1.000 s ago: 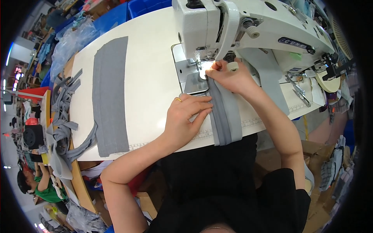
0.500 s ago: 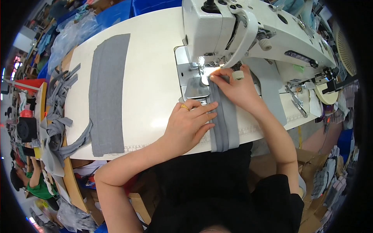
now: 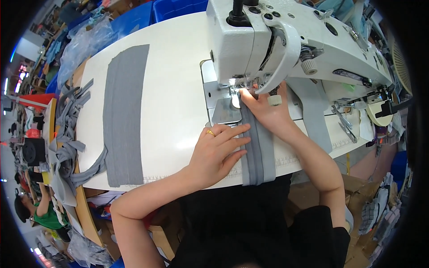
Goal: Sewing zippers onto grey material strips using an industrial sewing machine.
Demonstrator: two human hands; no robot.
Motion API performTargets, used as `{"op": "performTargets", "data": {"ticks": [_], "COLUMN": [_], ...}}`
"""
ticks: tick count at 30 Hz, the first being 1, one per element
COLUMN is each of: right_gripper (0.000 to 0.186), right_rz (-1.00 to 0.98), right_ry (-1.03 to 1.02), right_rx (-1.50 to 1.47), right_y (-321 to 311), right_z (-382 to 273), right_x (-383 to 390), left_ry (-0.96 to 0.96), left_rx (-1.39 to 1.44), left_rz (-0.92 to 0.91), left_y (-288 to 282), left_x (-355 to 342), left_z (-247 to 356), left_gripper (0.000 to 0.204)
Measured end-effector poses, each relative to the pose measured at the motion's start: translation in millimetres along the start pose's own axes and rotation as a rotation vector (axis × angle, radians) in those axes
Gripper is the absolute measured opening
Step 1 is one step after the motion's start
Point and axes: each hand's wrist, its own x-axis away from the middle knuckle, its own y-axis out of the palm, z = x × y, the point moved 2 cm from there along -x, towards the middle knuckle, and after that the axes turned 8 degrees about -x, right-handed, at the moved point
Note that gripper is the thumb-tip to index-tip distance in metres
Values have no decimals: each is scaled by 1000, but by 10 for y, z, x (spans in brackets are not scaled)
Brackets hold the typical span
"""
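Running front to back, gray strip [image 3: 258,165] lies on the white table [image 3: 174,111], just right of the metal plate [image 3: 227,111]. Far end is under the machine [image 3: 232,44] head; near end reaches the table's front edge, by the body. Long axis points from the body to the lit needle area. The right hand [image 3: 271,115] is nearer that area, at the strip's far part, thumb side close on the cloth; other fingers partly behind a knob [image 3: 275,100], so cannot tell if pinching. The left hand [image 3: 216,154] is nearer the body, left of the strip, fingers a little spread, fingertips resting on its left part, no pinch.

Surface smooth, ruler marks [image 3: 156,178] along front edge. Gray panel [image 3: 125,111] flat to the left, well apart, roughly parallel to strip. Scraps [image 3: 67,120] tangled at left end. Right side: pale cloth [image 3: 315,111], metal tool [image 3: 343,119]. Behind: blue bin [image 3: 178,10], clear bag [image 3: 85,44]. Far left, a person in green [image 3: 49,219]. Cardboard [image 3: 359,187] lower right.
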Motion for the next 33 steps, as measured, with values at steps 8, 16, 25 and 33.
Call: {"op": "performTargets", "data": {"ticks": [8,16,25,33], "right_gripper": [23,12,16,19], "right_rz": [49,-36,-40,-61], "right_ry": [42,297,-128,-115], "right_rx": [-26,-488,55,32], "right_y": [38,-37,-178,-221], "right_z": [10,65,-63,-2], "right_x": [-36,-6,97,87], "left_ry": [26,16,33,14], "left_rx": [-31,-66,-79,-75], "left_rz": [-36,-52,-46,-47], "left_y": [16,1,6,15], "left_x": [-19,-8,-13,-28], "left_z": [-15,-5,5,21], "left_gripper": [34,29,29,30]}}
